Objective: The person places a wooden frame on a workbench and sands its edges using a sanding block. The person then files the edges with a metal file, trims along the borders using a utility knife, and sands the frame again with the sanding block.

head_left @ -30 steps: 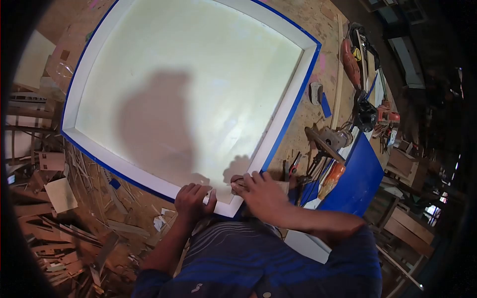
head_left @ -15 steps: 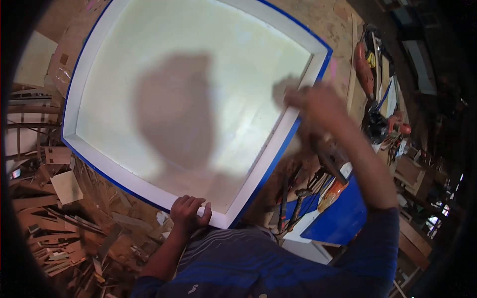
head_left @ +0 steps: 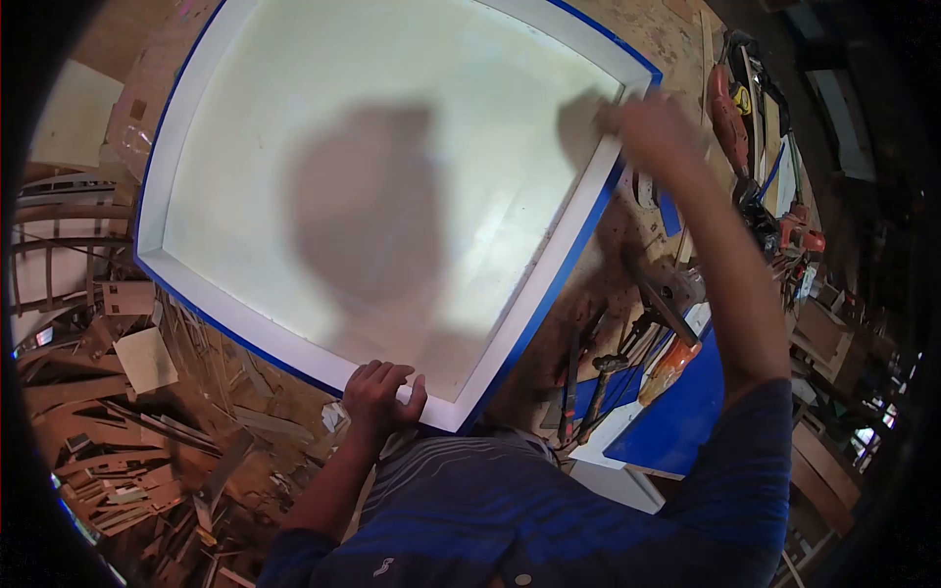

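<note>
A large shallow box [head_left: 529,282] with white walls, a blue outer edge and a pale, glossy bottom lies tilted across the view. My left hand [head_left: 380,394] is closed over its near wall, close to the bottom corner, fingers on top and thumb to the right. At the upper right, my right hand [head_left: 659,132] is curled at the right wall, near the far corner. Motion blurs its fingers, and whatever is in them cannot be made out. Shadows of a head and of my right hand fall on the box's bottom.
Right of the box, a workbench [head_left: 613,230] carries a hammer [head_left: 662,299], an orange-handled tool [head_left: 669,370] and a blue panel [head_left: 667,421]. A red power tool [head_left: 727,118] lies farther back. Wood offcuts [head_left: 147,446] are heaped at the lower left.
My right hand has moved up along the right wall toward the far corner. My left hand stays on the near wall. The whole view has shifted slightly.
</note>
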`<action>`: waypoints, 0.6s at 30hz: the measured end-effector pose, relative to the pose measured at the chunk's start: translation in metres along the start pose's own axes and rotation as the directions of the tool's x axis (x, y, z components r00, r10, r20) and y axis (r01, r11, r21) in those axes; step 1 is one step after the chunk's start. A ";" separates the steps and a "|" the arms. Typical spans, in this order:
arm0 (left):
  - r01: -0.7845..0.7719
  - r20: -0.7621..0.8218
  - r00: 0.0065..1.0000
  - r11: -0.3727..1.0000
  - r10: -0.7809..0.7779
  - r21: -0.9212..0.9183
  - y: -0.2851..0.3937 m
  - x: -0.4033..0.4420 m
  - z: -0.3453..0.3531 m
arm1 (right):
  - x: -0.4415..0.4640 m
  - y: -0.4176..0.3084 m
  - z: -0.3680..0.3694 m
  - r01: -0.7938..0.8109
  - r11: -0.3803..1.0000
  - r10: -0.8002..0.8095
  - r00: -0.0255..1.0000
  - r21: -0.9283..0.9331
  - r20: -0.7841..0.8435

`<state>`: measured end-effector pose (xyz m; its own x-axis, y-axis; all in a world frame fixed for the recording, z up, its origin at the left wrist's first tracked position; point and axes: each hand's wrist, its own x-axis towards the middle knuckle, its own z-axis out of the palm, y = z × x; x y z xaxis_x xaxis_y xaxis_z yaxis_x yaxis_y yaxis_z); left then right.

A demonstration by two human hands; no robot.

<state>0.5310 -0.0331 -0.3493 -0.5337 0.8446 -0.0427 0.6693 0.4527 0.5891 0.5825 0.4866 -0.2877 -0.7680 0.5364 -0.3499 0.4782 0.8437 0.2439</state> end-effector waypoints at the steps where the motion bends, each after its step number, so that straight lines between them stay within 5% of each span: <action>1: 0.002 -0.011 1.000 1.000 -0.002 -0.005 0.000 0.001 0.001 | -0.005 -0.012 -0.006 0.044 0.999 -0.043 0.997 -0.010 0.061; 4: 0.019 0.003 1.000 1.000 -0.019 0.001 0.002 -0.001 -0.002 | -0.007 -0.024 -0.030 0.091 0.995 -0.096 0.946 0.029 0.310; 7: -0.014 -0.029 1.000 1.000 0.013 -0.007 0.003 -0.001 -0.002 | -0.008 -0.008 -0.008 -0.063 0.992 0.044 0.985 -0.114 -0.165; 9: -0.018 -0.039 0.999 1.000 0.017 -0.007 0.001 -0.001 -0.001 | -0.059 -0.061 -0.008 -0.041 0.997 0.038 0.998 0.067 0.057; 11: -0.026 -0.046 0.999 1.000 0.026 -0.011 0.001 -0.004 -0.001 | -0.141 -0.142 0.029 0.088 0.960 -0.129 0.982 0.266 0.139; 12: -0.033 -0.054 0.998 0.999 0.033 -0.009 0.001 -0.004 -0.001 | -0.187 -0.186 0.026 0.193 0.959 -0.235 0.951 0.210 0.202; 13: -0.041 -0.057 0.998 0.999 0.040 -0.001 0.000 -0.005 -0.001 | -0.210 -0.210 0.018 0.523 0.842 -0.536 0.780 0.134 0.323; 14: -0.038 -0.065 0.997 0.999 0.037 -0.012 -0.001 -0.006 -0.002 | -0.222 -0.214 0.006 0.568 0.803 -0.594 0.737 0.181 0.322; 17: -0.052 -0.053 0.997 0.999 0.051 -0.018 0.000 -0.005 0.000 | -0.166 -0.170 0.016 0.208 0.938 -0.289 0.912 0.278 0.290; 18: -0.055 -0.043 0.998 0.998 0.054 -0.009 -0.001 -0.006 0.000 | -0.144 -0.135 0.019 0.198 0.963 -0.208 0.977 0.184 0.038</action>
<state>0.5340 -0.0384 -0.3495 -0.5182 0.8549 0.0239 0.6930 0.4033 0.5976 0.6365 0.2959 -0.2876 -0.8338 0.3496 -0.4272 0.3870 0.9221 -0.0007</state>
